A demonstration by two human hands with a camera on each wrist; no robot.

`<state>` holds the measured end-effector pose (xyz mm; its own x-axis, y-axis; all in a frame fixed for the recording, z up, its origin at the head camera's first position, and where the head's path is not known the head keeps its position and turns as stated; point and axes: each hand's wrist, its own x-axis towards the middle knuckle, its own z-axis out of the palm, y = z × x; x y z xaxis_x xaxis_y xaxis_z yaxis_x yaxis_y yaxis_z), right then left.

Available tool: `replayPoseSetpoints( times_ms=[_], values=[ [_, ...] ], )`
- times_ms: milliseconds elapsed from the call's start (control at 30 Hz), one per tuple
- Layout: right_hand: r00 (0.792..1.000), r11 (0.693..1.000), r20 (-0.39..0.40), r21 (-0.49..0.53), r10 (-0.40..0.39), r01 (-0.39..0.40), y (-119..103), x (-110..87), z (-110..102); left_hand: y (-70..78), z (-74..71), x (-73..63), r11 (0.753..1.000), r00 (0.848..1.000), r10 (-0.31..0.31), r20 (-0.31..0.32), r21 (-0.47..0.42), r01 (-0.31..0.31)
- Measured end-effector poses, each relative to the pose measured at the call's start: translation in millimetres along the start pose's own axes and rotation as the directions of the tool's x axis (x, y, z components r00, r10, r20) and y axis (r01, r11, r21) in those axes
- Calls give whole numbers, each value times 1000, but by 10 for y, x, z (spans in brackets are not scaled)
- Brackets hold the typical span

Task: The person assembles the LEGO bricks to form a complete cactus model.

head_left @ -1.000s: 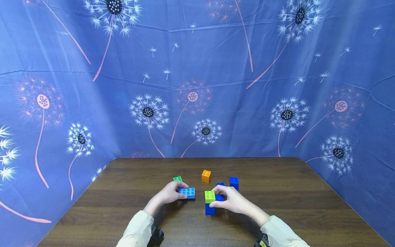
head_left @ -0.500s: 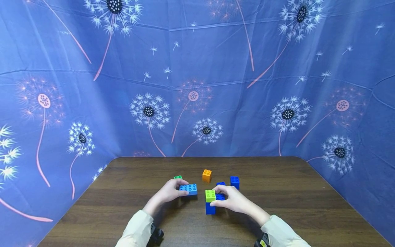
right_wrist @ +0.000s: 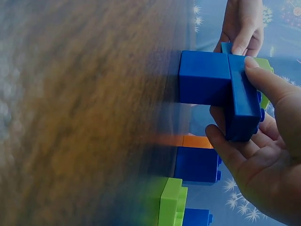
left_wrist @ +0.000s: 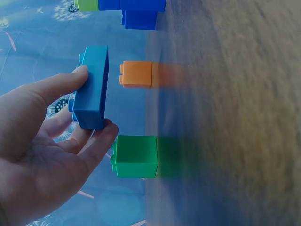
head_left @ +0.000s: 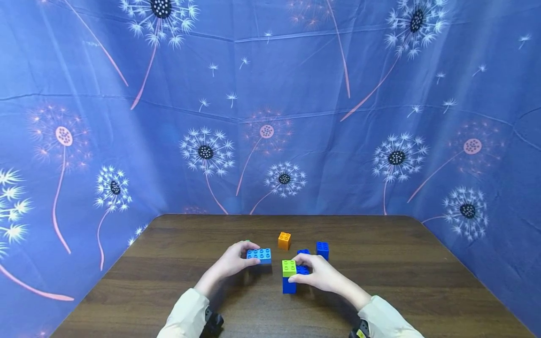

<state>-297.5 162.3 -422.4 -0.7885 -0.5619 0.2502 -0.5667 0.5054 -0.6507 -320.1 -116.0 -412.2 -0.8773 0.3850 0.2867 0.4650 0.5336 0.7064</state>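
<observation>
My left hand (head_left: 231, 260) pinches a light blue eight-stud toy building brick (head_left: 259, 254) by its left end, raised off the table. In the left wrist view its thumb presses the studded side, and fingertips support the other side. My right hand (head_left: 317, 272) holds a small stack by its long dark blue brick (right_wrist: 242, 99), thumb on one side and fingers on the other. A square blue brick (head_left: 289, 286) forms the stack's base, and a lime green brick (head_left: 289, 268) tops its left end. The stack appears to stand on the table, right of the light blue brick.
An orange brick (head_left: 284, 241) sits farther back on the wooden table (head_left: 359, 230). Right of it is a loose blue brick (head_left: 322, 251). A green brick (left_wrist: 135, 156) lies behind my left hand. The right wrist view also shows a separate lime green brick (right_wrist: 170, 203).
My left hand has lifted the light blue brick and brought it slightly right. The green brick is now almost hidden behind that hand in the head view. My right hand stays on the stack.
</observation>
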Motion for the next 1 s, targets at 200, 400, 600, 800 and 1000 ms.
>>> replayPoseSetpoints(
  times_ms=[200,400,600,800,1000],
  values=[
    [999,999,-13,0,-32,32,8,2,33,26,-15,3,1000,1000,-13,-8,-18,13],
    [1000,1000,-22,-13,-22,22,-1,11,26,34,-19,5,1000,1000,-7,-10,-25,7],
    [1000,1000,-22,-23,-7,6,-15,18,6,76,-36,-9,999,1000,-5,-4,-37,5],
    [1000,999,-19,-31,-8,7,-18,24,-6,122,-49,-7,998,1000,22,4,-56,-22],
    [1000,999,-22,-36,-5,4,-23,33,-15,166,-61,-2,997,999,27,20,-67,-25]
  ],
)
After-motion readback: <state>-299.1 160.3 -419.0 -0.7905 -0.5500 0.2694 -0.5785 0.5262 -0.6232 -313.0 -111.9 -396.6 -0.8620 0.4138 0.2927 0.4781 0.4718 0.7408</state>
